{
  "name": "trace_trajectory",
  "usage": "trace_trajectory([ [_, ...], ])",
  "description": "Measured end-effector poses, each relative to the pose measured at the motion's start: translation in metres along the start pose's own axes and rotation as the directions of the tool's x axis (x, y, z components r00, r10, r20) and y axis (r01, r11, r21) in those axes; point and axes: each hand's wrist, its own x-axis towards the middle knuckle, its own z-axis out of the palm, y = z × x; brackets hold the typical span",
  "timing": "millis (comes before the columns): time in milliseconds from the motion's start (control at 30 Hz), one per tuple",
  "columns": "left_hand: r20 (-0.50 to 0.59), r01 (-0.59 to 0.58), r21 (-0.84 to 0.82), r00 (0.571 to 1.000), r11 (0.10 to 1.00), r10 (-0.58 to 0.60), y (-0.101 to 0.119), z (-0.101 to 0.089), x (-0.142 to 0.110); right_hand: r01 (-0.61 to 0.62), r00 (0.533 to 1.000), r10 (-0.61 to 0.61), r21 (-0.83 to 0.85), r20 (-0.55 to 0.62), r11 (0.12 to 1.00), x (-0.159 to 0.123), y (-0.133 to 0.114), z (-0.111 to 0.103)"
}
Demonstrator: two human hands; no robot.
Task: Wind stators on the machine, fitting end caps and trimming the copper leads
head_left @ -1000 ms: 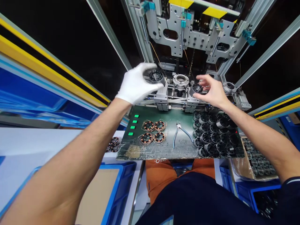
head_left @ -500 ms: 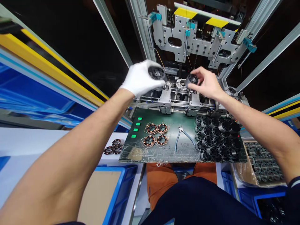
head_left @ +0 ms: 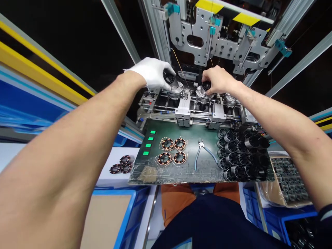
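My left hand (head_left: 151, 72), in a white glove, is closed around a black round motor core (head_left: 169, 79) and presses it onto the left metal holder (head_left: 176, 90) of the machine. My bare right hand (head_left: 218, 80) grips a second black core (head_left: 206, 86), set on the middle holder (head_left: 201, 95). Both hands are at the back of the green work plate (head_left: 189, 173).
On the plate lie wound copper coils (head_left: 172, 151), blue-handled pliers (head_left: 203, 150), green buttons (head_left: 149, 142) and several black cores (head_left: 241, 155) in rows. Loose cores (head_left: 121, 165) rest on the white table. Blue bins stand below, a box of cores (head_left: 287, 181) at the right.
Both hands moved forward and down with their cores, from above the fixture onto the left and middle holders.
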Motion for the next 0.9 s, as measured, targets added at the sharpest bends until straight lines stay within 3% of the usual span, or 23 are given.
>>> trace_trajectory([
  [133,0.117,0.064,0.029,0.991,0.998,-0.067,0.001,-0.007,0.018,0.045,0.997,-0.045,-0.001,0.058,0.999,0.017,0.004,-0.002],
  [267,0.184,0.092,0.02,0.978,0.996,-0.094,0.003,-0.013,0.031,-0.002,0.99,-0.006,0.057,0.14,0.998,0.031,0.01,-0.008],
  [433,0.179,0.05,0.067,0.982,0.996,-0.062,0.0,-0.013,0.034,-0.088,0.961,0.054,0.118,0.27,0.989,0.045,0.02,-0.01],
  [600,0.117,-0.034,0.126,0.993,0.991,0.019,-0.001,-0.007,0.022,0.036,0.986,-0.03,-0.031,0.165,0.999,0.037,0.016,-0.003],
  [733,0.157,-0.034,0.151,0.988,0.988,0.01,0.007,-0.017,0.021,0.063,0.979,-0.066,0.022,0.192,0.998,0.039,0.022,-0.007],
  [833,0.192,-0.026,0.158,0.981,0.987,-0.005,0.016,-0.025,0.02,0.02,0.979,-0.037,0.084,0.201,0.996,0.033,0.018,-0.01],
  [900,0.183,-0.027,0.155,0.983,0.988,-0.002,0.021,-0.021,0.011,-0.037,0.985,0.021,0.09,0.173,0.995,0.014,0.003,-0.005],
])
